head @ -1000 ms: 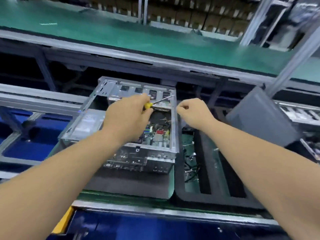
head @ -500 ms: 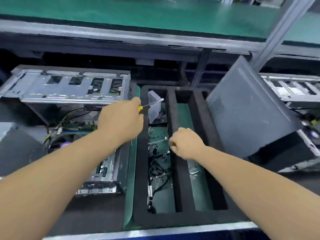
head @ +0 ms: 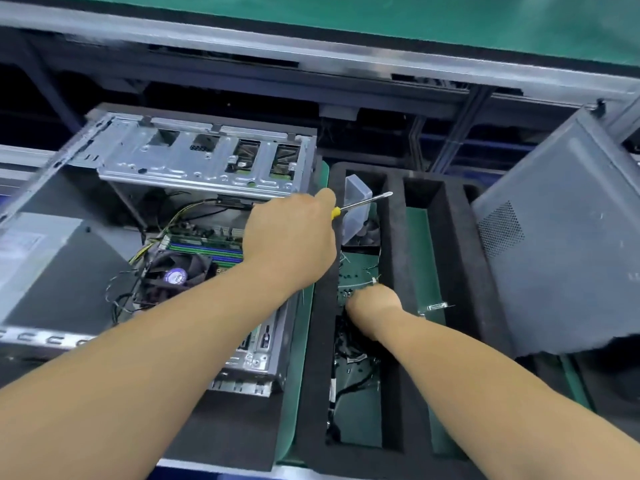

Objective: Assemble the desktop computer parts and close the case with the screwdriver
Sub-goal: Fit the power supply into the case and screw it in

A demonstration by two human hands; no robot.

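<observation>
Open desktop case (head: 194, 174) lies on its side, motherboard and black fan exposed. Yellow-handled screwdriver (head: 360, 202), shaft tilted up-right, over foam tray's (head: 391, 244) left compartment.

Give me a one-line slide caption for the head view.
Left hand holds screwdriver beside open case; right hand reaches into foam tray.

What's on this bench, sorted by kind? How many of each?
Open computer case: 1
Grey side panel: 1
Black foam tray: 1
Screwdriver: 1
Clear plastic box: 1
Cooling fan: 1
Hands, left hand and right hand: 2
Total: 8
</observation>
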